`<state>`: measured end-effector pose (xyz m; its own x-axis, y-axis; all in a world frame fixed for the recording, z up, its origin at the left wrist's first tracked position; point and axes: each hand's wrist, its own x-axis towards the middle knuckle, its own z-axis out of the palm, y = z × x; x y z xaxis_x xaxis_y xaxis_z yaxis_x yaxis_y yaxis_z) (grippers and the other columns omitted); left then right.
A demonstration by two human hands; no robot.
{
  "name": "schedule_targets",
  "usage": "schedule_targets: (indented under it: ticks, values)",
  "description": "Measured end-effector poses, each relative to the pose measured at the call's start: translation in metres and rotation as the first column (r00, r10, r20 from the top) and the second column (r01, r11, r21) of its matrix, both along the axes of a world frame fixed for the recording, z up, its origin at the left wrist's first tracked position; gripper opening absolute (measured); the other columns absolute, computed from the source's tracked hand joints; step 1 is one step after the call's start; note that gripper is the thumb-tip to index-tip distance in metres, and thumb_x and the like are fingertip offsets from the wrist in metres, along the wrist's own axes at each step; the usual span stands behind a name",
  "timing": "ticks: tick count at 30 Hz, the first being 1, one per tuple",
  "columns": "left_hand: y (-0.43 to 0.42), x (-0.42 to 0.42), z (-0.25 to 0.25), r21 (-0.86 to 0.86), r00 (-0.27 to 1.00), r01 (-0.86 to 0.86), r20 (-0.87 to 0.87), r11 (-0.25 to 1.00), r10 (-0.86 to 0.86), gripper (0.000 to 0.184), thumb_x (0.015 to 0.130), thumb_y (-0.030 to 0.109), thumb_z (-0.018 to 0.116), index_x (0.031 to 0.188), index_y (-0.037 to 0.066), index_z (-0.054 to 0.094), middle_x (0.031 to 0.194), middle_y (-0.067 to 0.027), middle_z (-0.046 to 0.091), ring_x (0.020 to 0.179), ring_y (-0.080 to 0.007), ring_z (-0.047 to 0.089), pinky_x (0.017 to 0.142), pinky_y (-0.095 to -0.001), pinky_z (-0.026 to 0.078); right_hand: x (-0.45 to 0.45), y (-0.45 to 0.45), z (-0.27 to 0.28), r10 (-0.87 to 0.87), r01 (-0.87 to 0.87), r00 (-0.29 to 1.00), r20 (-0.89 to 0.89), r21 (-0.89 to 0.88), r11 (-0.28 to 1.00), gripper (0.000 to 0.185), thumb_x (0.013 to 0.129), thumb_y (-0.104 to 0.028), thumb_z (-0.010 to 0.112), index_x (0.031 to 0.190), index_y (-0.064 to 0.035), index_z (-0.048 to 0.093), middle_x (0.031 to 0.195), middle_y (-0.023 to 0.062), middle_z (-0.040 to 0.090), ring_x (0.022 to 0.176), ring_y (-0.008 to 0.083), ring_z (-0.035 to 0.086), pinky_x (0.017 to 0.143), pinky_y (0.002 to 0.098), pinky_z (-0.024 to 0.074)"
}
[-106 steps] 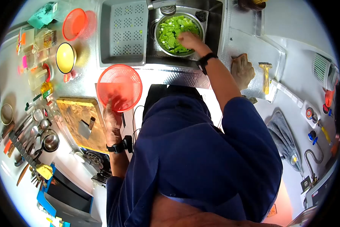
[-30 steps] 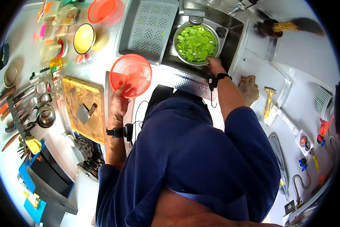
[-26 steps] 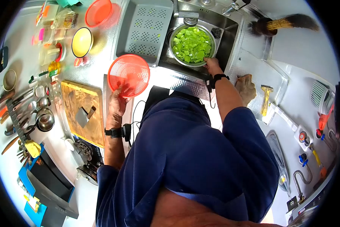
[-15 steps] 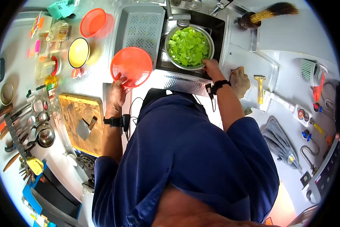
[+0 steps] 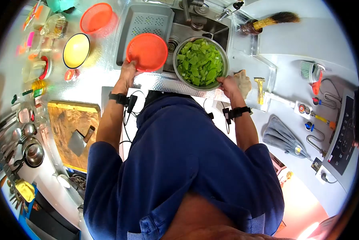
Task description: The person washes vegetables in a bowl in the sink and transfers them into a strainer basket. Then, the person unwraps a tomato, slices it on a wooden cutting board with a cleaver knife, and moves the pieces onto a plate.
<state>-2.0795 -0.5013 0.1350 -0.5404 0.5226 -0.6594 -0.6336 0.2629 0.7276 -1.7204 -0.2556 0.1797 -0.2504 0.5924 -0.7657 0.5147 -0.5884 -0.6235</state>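
My left hand (image 5: 128, 74) grips the near left rim of a red plastic colander (image 5: 147, 52), held over the front of a grey perforated tray. My right hand (image 5: 229, 85) is closed on the near right rim of a metal bowl (image 5: 199, 88). Chopped green leaves (image 5: 199, 62) fill much of that bowl, which is over the front part of the sink (image 5: 224, 38). Bowl and colander are side by side, with a narrow gap through which the sink drain (image 5: 172, 45) shows. Nothing can be seen inside the colander.
Behind the colander lies the grey perforated tray (image 5: 143, 22); a faucet (image 5: 196, 24) hangs over the sink. To the left are another red colander (image 5: 96, 18), a yellow bowl (image 5: 76, 51) and a cutting board (image 5: 59, 136) bearing a cleaver (image 5: 77, 142). A cloth (image 5: 242, 82) lies right.
The red colander has moved away from my body and slightly right, tilting flatter. The bowl of greens has come closer to my body, uncovering the drain. Both hands keep their hold.
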Motion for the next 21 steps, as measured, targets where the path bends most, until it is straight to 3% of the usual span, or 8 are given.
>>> schedule_targets:
  ticks: [2, 3, 8, 12, 14, 16, 18, 21]
  values:
    - [0.004, 0.002, 0.006, 0.017, 1.000, 0.019, -0.001, 1.000, -0.019, 0.047, 0.099, 0.005, 0.042, 0.145, 0.005, 0.035, 0.137, -0.0191, 0.050, 0.116, -0.0320, 0.061, 0.083, -0.0401, 0.063, -0.006, -0.014, 0.015, -0.071, 0.071, 0.997, -0.008, 0.013, 0.997, 0.027, 0.089, -0.002, 0.062, 0.112, 0.0119, 0.056, 0.101, 0.0182, 0.066, 0.080, 0.0259, 0.068, 0.067, 0.0349, 0.0588]
    - [0.006, 0.003, 0.011, 0.031, 1.000, 0.022, -0.010, 0.999, -0.022, 0.048, 0.099, 0.004, 0.042, 0.147, 0.006, 0.033, 0.139, -0.0184, 0.049, 0.118, -0.0319, 0.060, 0.085, -0.0404, 0.063, -0.009, -0.018, 0.024, -0.017, 0.017, 1.000, 0.002, 0.018, 1.000, 0.028, 0.088, -0.002, 0.063, 0.112, 0.0118, 0.056, 0.101, 0.0188, 0.066, 0.084, 0.0269, 0.069, 0.071, 0.0354, 0.0599]
    - [0.009, -0.011, -0.008, 0.076, 0.998, 0.053, -0.028, 0.996, -0.051, 0.052, 0.097, 0.003, 0.042, 0.148, 0.006, 0.032, 0.141, -0.0196, 0.048, 0.115, -0.0314, 0.062, 0.083, -0.0385, 0.063, -0.030, -0.034, 0.037, -0.005, 0.005, 1.000, -0.015, 0.003, 1.000, 0.027, 0.087, -0.001, 0.065, 0.110, 0.0100, 0.054, 0.100, 0.0173, 0.066, 0.082, 0.0255, 0.069, 0.068, 0.0342, 0.0597]
    - [0.020, -0.033, -0.048, -0.019, 0.974, 0.098, -0.205, 0.995, -0.100, 0.052, 0.094, 0.004, 0.046, 0.145, 0.003, 0.038, 0.123, -0.0158, 0.063, 0.104, -0.0298, 0.068, 0.081, -0.0408, 0.063, -0.062, -0.042, 0.047, 0.017, -0.016, 1.000, -0.022, 0.015, 1.000, 0.023, 0.086, 0.000, 0.064, 0.106, 0.0089, 0.055, 0.097, 0.0174, 0.067, 0.079, 0.0256, 0.069, 0.067, 0.0345, 0.0600]
    - [0.029, -0.040, -0.050, 0.006, 0.996, 0.013, -0.086, 1.000, -0.012, 0.048, 0.094, 0.004, 0.047, 0.141, 0.001, 0.042, 0.125, -0.0167, 0.062, 0.099, -0.0302, 0.069, 0.081, -0.0382, 0.062, -0.080, -0.041, 0.046, 0.061, -0.061, 0.998, -0.008, 0.023, 0.998, 0.024, 0.086, 0.000, 0.065, 0.106, 0.0085, 0.054, 0.097, 0.0164, 0.066, 0.080, 0.0250, 0.069, 0.065, 0.0339, 0.0593]
    - [0.035, -0.051, -0.072, -0.001, 0.995, 0.009, -0.100, 1.000, -0.009, 0.042, 0.094, 0.005, 0.047, 0.136, 0.002, 0.046, 0.121, -0.0172, 0.064, 0.097, -0.0303, 0.069, 0.075, -0.0395, 0.062, -0.094, -0.038, 0.039, 0.048, -0.048, 0.998, -0.042, -0.001, 0.999, 0.025, 0.085, 0.000, 0.065, 0.106, 0.0087, 0.055, 0.097, 0.0158, 0.066, 0.080, 0.0246, 0.069, 0.063, 0.0334, 0.0585]
    - [0.043, -0.054, -0.094, -0.035, 0.988, -0.155, 0.022, 0.987, 0.156, 0.032, 0.094, 0.007, 0.047, 0.124, 0.002, 0.055, 0.113, -0.0178, 0.067, 0.095, -0.0317, 0.070, 0.070, -0.0401, 0.061, -0.114, -0.039, 0.045, 0.110, -0.110, 0.992, -0.061, -0.001, 0.994, 0.026, 0.085, 0.001, 0.064, 0.107, 0.0090, 0.055, 0.097, 0.0156, 0.066, 0.080, 0.0243, 0.069, 0.063, 0.0336, 0.0585]
    - [0.047, -0.057, -0.130, -0.117, 0.945, -0.255, 0.179, 0.960, 0.273, 0.031, 0.093, 0.013, 0.050, 0.118, -0.002, 0.059, 0.110, -0.0190, 0.067, 0.095, -0.0335, 0.069, 0.075, -0.0419, 0.059, -0.138, -0.035, 0.036, 0.104, -0.103, 0.992, -0.072, 0.013, 0.995, 0.026, 0.084, 0.002, 0.063, 0.109, 0.0085, 0.057, 0.099, 0.0141, 0.065, 0.082, 0.0247, 0.069, 0.068, 0.0342, 0.0622]
